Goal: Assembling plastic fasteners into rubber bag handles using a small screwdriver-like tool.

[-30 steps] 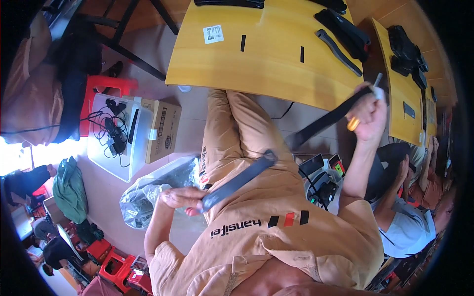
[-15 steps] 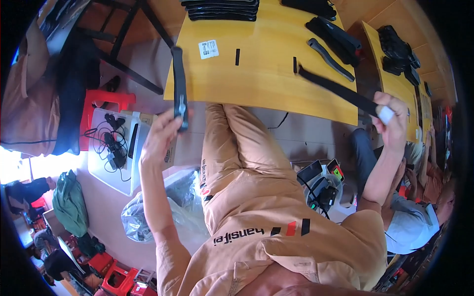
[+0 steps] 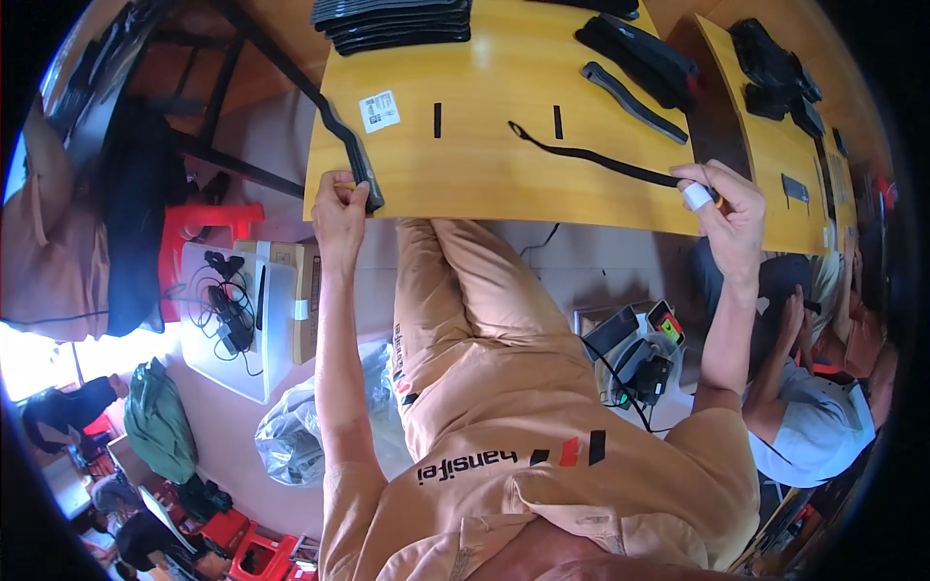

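Observation:
At the table's front left corner, my left hand point(image 3: 341, 215) pinches the near end of a dark grey-black strap point(image 3: 355, 155), which lies along the left edge. My right hand point(image 3: 733, 215), over the front right edge, grips one end of a thin black strap point(image 3: 601, 155) whose looped far end points left across the table. A small white piece point(image 3: 696, 197) shows at those fingers; whether it is on the strap or a finger, I cannot tell. Two short black strips point(image 3: 437, 121) lie on the tabletop beside a white printed label point(image 3: 379, 111).
The yellow table point(image 3: 484, 184) carries a stack of black straps point(image 3: 397, 27) at the back left. A curved grey strap point(image 3: 635, 102) and dark padded pieces point(image 3: 639, 60) lie at the right. A white bin of cables point(image 3: 232, 320) stands left; a person in light blue point(image 3: 814, 426) sits right.
My left hand has brought its strap down onto the table's left edge. The right hand has shifted left and slightly up, and its strap now bends in a curve instead of stretching straight.

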Motion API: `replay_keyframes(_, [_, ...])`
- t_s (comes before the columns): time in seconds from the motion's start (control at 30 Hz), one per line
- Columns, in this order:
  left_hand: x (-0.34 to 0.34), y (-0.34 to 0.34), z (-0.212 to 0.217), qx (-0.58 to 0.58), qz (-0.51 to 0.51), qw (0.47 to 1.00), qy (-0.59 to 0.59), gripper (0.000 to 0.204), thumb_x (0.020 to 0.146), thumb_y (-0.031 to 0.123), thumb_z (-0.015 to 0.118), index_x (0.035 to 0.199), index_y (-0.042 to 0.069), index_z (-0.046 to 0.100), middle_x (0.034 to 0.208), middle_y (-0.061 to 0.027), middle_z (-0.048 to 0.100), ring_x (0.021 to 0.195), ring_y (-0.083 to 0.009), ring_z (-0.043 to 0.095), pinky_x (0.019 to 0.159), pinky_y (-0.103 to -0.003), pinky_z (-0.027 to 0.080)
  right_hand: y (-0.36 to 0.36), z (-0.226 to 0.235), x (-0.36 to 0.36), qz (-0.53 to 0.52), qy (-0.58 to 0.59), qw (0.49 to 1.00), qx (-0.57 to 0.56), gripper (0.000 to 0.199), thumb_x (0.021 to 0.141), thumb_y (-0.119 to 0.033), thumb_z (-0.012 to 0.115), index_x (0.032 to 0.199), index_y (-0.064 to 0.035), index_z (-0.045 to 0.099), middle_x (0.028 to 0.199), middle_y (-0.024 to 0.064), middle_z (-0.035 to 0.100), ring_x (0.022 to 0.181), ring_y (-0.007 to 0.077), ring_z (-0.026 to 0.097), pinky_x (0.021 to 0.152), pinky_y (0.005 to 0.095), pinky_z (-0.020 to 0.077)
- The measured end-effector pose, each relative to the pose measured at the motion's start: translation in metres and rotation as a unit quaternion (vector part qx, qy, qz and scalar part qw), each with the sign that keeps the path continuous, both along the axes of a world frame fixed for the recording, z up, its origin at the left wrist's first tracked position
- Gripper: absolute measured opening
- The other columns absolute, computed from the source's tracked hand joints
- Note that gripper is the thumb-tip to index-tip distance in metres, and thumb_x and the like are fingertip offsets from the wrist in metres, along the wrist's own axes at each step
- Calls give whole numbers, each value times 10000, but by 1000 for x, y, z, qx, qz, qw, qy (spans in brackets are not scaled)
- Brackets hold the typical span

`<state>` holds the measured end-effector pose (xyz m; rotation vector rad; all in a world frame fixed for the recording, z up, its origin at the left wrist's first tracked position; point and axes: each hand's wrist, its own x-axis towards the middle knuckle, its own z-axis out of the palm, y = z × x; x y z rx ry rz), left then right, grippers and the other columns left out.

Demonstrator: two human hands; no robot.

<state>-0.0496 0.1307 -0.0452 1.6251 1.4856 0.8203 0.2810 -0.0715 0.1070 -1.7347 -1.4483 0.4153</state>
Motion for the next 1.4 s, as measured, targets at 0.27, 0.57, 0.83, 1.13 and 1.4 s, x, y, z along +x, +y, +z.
replay_keyframes(0.27, [9,-13,14,-12,40,998,-39,234,786,132,602,961,3,516,642,-57,522,563,-113,508,530,-244,418,-4,-10,4,1,38,999,24,186,725,41,561,898,38,629,735,51,560,666,92,522,613,200,403])
replay_keyframes(0.57, [28,-35,57,108,7,990,-90,279,823,150,566,1057,8,511,764,-51,550,685,-97,514,615,-224,414,5,-9,-19,70,166,984,12,162,697,8,602,848,27,657,696,54,584,626,101,521,564,211,389])
replay_keyframes(0.83, [95,-81,83,-192,-432,823,-315,374,854,244,543,1099,-35,505,933,-78,592,814,-130,562,760,-259,437,24,-10,-52,90,209,973,-27,186,713,66,576,882,30,645,758,41,597,670,76,515,604,179,407])
replay_keyframes(1.13, [50,-26,47,-169,-367,905,-132,125,834,89,557,890,-20,581,764,-16,579,698,-61,536,644,-194,440,38,-72,-19,-77,249,957,-123,148,725,2,605,865,18,649,628,-19,536,517,24,404,454,176,304])
replay_keyframes(1.4, [81,27,34,-176,-182,949,-187,116,802,95,602,892,25,582,686,10,566,575,-40,504,515,-151,391,89,-110,0,-107,333,931,-102,139,733,-20,582,848,14,652,571,-17,508,416,20,343,385,179,223])
